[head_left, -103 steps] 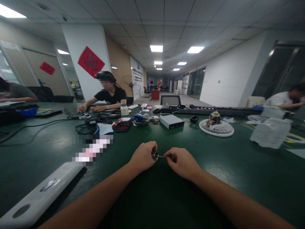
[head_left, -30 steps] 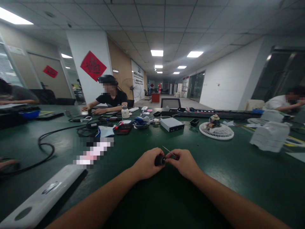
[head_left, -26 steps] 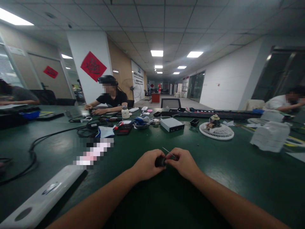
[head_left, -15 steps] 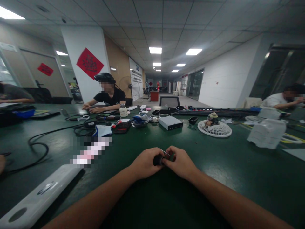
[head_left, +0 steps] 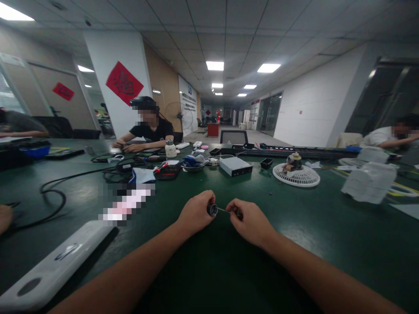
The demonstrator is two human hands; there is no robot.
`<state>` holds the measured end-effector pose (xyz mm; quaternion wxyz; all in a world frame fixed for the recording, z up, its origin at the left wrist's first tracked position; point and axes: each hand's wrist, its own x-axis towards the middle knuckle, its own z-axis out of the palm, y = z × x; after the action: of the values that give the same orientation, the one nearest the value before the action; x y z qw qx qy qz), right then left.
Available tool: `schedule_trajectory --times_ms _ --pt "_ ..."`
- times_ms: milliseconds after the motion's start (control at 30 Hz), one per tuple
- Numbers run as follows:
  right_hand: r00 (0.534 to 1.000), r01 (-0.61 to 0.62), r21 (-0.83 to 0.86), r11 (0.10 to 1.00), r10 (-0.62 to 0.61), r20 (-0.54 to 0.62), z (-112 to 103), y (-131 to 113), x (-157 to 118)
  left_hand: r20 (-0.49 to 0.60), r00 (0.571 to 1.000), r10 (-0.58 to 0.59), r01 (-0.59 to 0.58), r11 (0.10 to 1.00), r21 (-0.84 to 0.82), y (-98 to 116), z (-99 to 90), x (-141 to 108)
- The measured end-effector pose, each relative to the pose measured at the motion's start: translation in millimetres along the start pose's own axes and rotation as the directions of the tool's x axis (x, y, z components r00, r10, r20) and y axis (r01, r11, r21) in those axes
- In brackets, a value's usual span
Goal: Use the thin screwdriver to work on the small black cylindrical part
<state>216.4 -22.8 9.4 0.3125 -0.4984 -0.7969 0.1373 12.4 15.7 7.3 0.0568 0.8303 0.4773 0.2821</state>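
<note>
My left hand point(head_left: 197, 213) is closed around a small black cylindrical part point(head_left: 213, 210), whose round open end faces right. A thin light metal rod point(head_left: 224, 210) reaches from my right hand point(head_left: 249, 220) toward that end. Its tip is at or very close to the opening; whether it touches, I cannot tell. The fingers of my right hand are pinched on the rod and hide its other end. Both hands are just above the green table point(head_left: 203, 270).
Left lies a long white device point(head_left: 62, 261), with black cables point(head_left: 62, 192) beyond it. Ahead are a grey drive box point(head_left: 236, 166), a white fan grille with a motor point(head_left: 296, 174) and a small black tray point(head_left: 266, 163). A seated person point(head_left: 149, 126) works across the table.
My hands have moved apart a little. The black part has turned so its round end shows, and the rod now spans the gap between my hands.
</note>
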Motion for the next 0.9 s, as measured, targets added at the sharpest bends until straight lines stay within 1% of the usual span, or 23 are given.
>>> schedule_trajectory --times_ms 100,167,267,367,500,633,767,833,900 --pt "1.0 -0.024 -0.044 0.999 0.025 0.016 3 0 -1 0.012 1.0 0.012 -0.013 0.999 0.047 2 -0.3 -1" --pt "1.0 -0.02 -0.05 0.999 0.021 0.019 5 -1 -1 0.023 0.999 0.032 -0.034 0.996 0.079 5 -1.0 -1" --pt "1.0 0.018 -0.029 0.999 -0.017 0.016 7 -3 -3 0.038 0.997 0.073 -0.077 0.991 0.105 8 -1.5 -2" --pt "0.996 0.076 -0.016 0.997 -0.075 0.049 7 -5 -3 0.044 0.994 0.095 -0.1 0.988 0.116 9 -1.0 -2" --pt "0.993 0.096 -0.098 0.99 -0.089 0.074 2 -6 -3 0.034 0.994 0.107 -0.11 0.985 0.13 6 -0.8 -1" --pt "0.996 0.048 -0.2 0.979 -0.033 0.079 -3 -4 -1 0.04 0.992 0.116 -0.121 0.98 0.159 4 -1.3 0" --pt "0.997 -0.026 -0.254 0.967 0.043 0.059 -3 -3 -1 0.067 0.991 0.119 -0.129 0.974 0.184 3 -0.3 1" --pt "0.997 -0.054 -0.263 0.963 0.068 0.045 -2 -3 -2 0.06 0.993 0.097 -0.107 0.975 0.194 2 0.6 1" --pt "0.995 -0.082 -0.241 0.967 0.094 0.04 0 -3 -2 0.041 0.998 0.053 -0.06 0.979 0.193 -1 1.4 1"
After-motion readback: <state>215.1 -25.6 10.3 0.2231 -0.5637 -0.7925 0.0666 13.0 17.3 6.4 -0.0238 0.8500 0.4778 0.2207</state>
